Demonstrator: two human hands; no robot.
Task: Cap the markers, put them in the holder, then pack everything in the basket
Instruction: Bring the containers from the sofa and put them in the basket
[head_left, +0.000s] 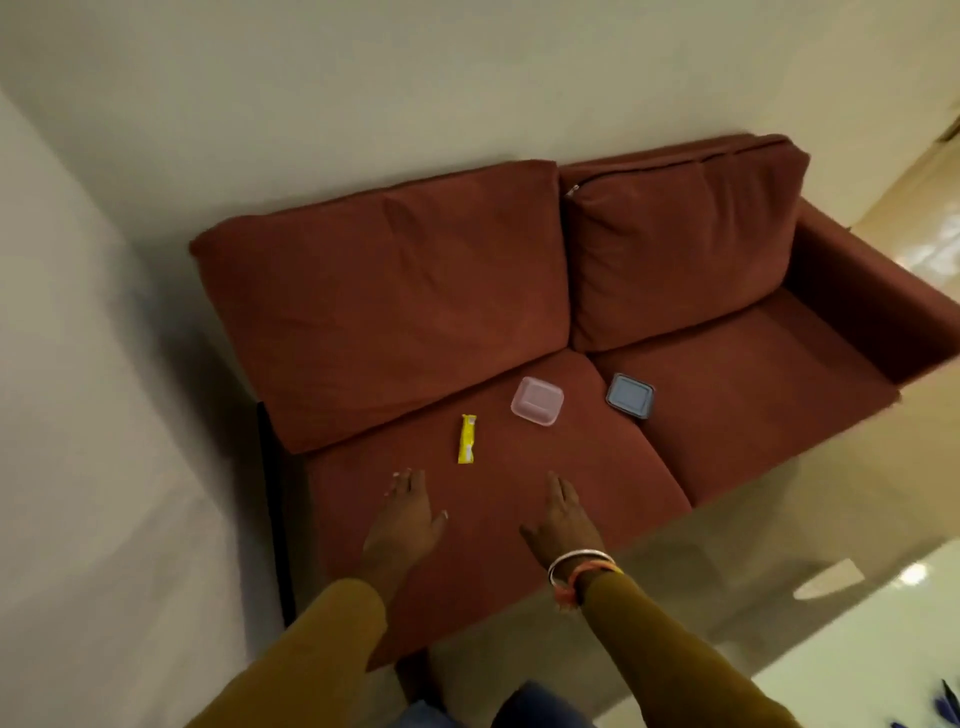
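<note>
Markers cannot be told with any certainty in this blurred view; the thing closest to that shape is a narrow yellow packet (467, 439) with a pale patch at its near end, lying flat and lengthwise, near to far, on the left seat cushion of a rust-red sofa (753, 415). To the right of it and a little farther back sits a pale pink, see-through tub (537, 401), squarish with rounded corners, its open side up. Right of that, close to the seam between the two seat cushions, lies a grey-blue squarish lid or box (630, 396) with a darker rim; which of the two it is cannot be told. All three lie apart from one another. Both hands reach out over the near part of the left cushion, palms down and fingers straight, holding nothing: the left hand (405, 519) is near the yellow packet but short of it, and the right hand (563, 525) is well apart from the left. Whether either palm touches the fabric cannot be told. Bangles (579, 564) ring the right wrist, and both arms wear mustard sleeves (322, 649).
</note>
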